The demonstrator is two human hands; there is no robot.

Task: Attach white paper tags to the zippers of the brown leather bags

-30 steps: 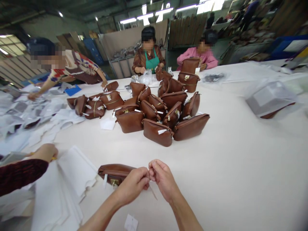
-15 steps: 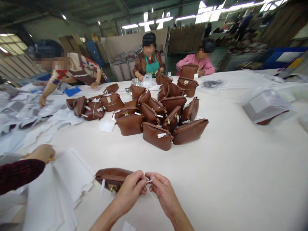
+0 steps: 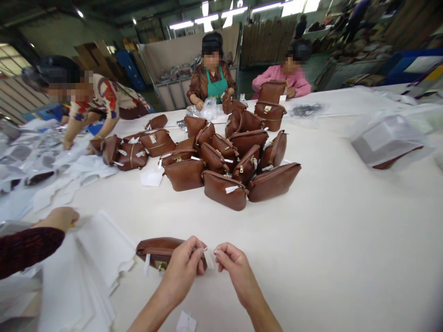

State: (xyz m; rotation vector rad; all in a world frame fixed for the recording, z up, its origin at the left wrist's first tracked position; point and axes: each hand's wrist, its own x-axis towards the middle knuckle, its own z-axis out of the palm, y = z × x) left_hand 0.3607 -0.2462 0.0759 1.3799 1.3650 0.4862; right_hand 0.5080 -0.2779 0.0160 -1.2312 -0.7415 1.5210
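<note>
One brown bag (image 3: 159,245) | partly behind left hand (image 3: 182,263) | white strip (image 3: 209,259) blurred

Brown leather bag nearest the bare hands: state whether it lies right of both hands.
No, the bag lies left of the right hand, partly hidden behind the left hand.

Lit ceiling tubes (image 3: 182,25); a blue bin (image 3: 395,68), apparently.

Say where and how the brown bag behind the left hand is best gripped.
Probably at the left end of the brown bag, from above, fingers across front and back: it lies lengthwise across the view, and the left hand hides part of its right half. The white sheets nearby make a sideways approach look tighter. Better avoid the gold clasp on its near side.
</note>
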